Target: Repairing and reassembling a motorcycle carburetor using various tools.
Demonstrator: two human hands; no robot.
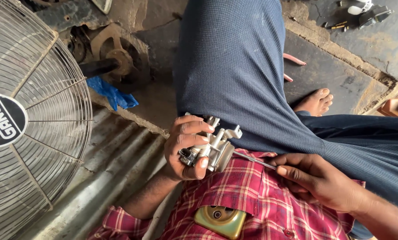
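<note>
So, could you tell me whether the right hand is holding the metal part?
No, the left hand grips the metal part; the right hand holds a thin rod.

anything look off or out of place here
Nothing looks damaged or spilled. The left hand grips a small silver metal engine part over the lap, and the right hand pokes a thin metal rod into it. A crumpled blue rag lies by the fan.
</note>
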